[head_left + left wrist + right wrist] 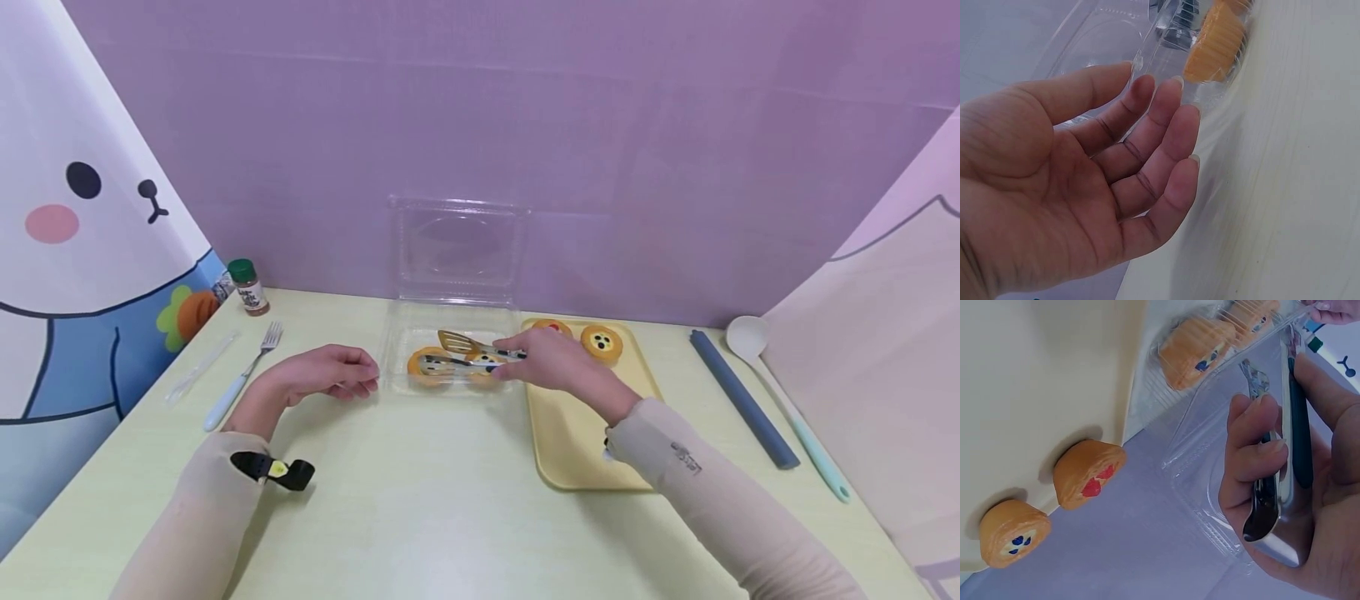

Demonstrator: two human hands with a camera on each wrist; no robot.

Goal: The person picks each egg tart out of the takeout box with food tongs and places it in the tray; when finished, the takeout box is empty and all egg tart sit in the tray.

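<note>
My right hand [551, 357] grips metal tongs [459, 342] with slotted ends and dark handle grips, reaching over an opened clear plastic container [401, 333]. Inside it sit two small tarts [1191, 350] with blue dots on top, side by side, and the tongs' ends overlap them in the head view. My left hand [330, 372] is at the container's left side, its fingers loosely bent with nothing in the palm. In the left wrist view its thumb and index fingertips are right at the plastic rim, near an orange tart [1216, 44].
On a yellow tray [558, 437] at right lie a red-topped tart [1088, 478] and a blue-dotted tart [1015, 537]. Further right are a blue bar [742, 398] and a ladle [787, 408]. At left stand a green-capped jar [250, 287], a fork [240, 382] and a clear wrapped strip [201, 368].
</note>
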